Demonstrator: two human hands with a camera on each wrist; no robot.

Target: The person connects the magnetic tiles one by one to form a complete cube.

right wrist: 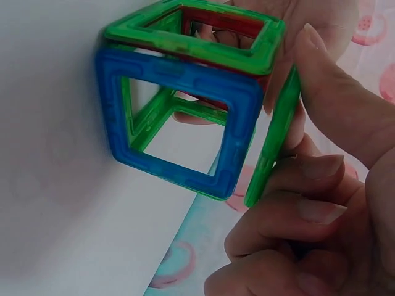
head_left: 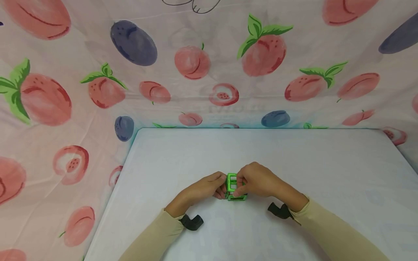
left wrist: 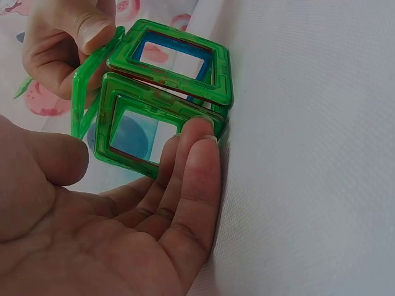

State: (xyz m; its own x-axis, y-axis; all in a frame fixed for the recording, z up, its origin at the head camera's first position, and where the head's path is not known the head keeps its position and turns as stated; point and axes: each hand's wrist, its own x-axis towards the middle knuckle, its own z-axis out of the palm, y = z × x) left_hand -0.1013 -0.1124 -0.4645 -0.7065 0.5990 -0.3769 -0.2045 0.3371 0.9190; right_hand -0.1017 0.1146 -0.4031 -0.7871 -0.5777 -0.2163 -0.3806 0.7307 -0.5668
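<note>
A small cube frame of see-through magnetic tiles stands on the white table; its green tiles (head_left: pixel 229 177) show in the head view. A blue square tile (right wrist: pixel 244 135) makes one side in the right wrist view, and some red shows behind it. My right hand (head_left: pixel 261 181) pinches a loose green square tile (right wrist: pixel 274 139) between thumb and fingers, upright and tilted at the cube's upper opening. On the other side, my left hand (head_left: pixel 204 188) touches a green side tile (left wrist: pixel 108 117) with nearly straight fingertips, its thumb held apart.
The white tabletop (head_left: pixel 183 152) spreads around the hands. Behind it and on the left hangs a pale cloth (head_left: pixel 225 32) printed with peaches and blue fruit. Black camera mounts (head_left: pixel 192 222) sit at both wrists, below the beige sleeves (head_left: pixel 160 232).
</note>
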